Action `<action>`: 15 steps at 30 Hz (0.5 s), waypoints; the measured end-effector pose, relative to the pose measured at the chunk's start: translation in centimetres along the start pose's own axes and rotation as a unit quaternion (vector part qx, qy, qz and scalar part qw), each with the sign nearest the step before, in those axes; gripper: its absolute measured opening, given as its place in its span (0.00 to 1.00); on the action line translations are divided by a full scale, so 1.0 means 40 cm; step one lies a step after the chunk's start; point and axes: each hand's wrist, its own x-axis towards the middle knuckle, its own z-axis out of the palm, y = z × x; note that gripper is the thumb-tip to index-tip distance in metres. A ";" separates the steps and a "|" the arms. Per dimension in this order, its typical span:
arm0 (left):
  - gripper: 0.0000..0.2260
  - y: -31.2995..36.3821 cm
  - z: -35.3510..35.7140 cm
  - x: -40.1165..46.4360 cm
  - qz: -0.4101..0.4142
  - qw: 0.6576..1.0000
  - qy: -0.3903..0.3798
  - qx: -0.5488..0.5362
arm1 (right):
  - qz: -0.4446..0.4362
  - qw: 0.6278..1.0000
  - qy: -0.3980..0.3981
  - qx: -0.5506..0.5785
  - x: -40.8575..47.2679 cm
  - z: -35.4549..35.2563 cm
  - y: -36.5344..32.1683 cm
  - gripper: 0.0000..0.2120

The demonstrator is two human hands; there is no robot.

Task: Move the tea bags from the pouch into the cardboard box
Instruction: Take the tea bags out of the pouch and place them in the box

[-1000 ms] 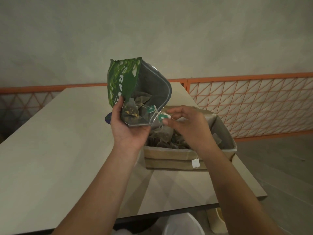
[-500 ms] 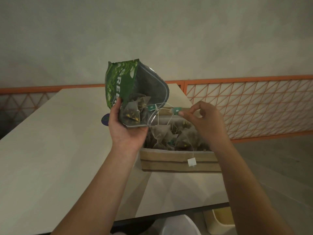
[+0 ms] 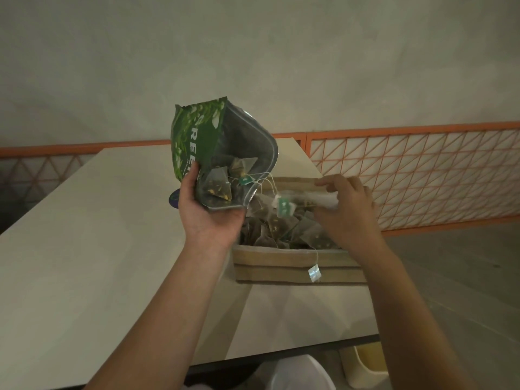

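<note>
Box (image 3: 298,270) far side behind right hand (image 3: 347,211), held item blurred

The right hand (image 3: 347,209) hides the cardboard box's (image 3: 298,270) far right corner.

It looked like a plain indoor seating corner, perhaps a café or canteen, though that was uncertain. A bare plaster wall (image 3: 253,52) filled twelve o'clock; an orange lattice railing (image 3: 408,170) ran from nine to three o'clock behind a pale laminate table (image 3: 84,249); a white bin (image 3: 298,372) stood at six o'clock.
</note>
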 end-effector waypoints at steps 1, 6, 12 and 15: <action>0.22 0.001 0.001 -0.001 0.001 1.000 0.002 0.002 | -0.020 0.999 0.016 0.029 -0.009 -0.003 -0.018 0.21; 0.22 -0.003 0.014 -0.009 0.001 1.000 0.005 0.015 | -0.110 0.981 0.032 0.159 -0.041 0.011 -0.119 0.13; 0.25 -0.001 0.012 -0.012 0.001 0.999 0.001 0.032 | -0.139 0.987 0.019 0.076 -0.053 0.075 -0.148 0.19; 0.24 0.005 0.010 -0.007 0.006 1.000 0.001 0.017 | -0.111 0.990 -0.015 0.086 -0.053 0.087 -0.131 0.15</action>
